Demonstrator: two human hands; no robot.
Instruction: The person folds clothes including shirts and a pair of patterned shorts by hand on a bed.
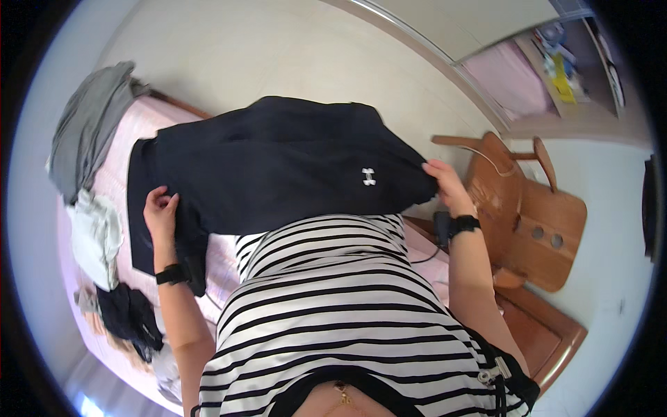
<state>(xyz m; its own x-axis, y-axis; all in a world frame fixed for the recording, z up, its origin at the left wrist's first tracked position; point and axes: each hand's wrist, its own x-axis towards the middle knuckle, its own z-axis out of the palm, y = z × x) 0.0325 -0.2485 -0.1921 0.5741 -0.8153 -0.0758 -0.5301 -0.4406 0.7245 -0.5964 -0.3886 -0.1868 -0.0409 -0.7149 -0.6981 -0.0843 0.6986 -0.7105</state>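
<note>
A black garment [278, 167], which looks like shorts or trousers, stretches sideways in front of my body. It bears a small white logo [369, 176] near its right end. My right hand [450, 187] pinches the garment's right edge between thumb and fingers, drawing the cloth to a corner. At the left end, near a band-like strip, my left hand [161, 214] has its fingers curled on the fabric. The left part of the garment lies over the bed, and some cloth hangs below my left wrist. Whether the garment is one layer or folded I cannot tell.
Left of me, a bed with a pink sheet [118, 167] holds a grey garment [90, 125], a white garment [96, 233] and a dark crumpled one [130, 316]. A wooden chair [545, 233] stands at the right. An open cabinet [549, 115] is at the far right.
</note>
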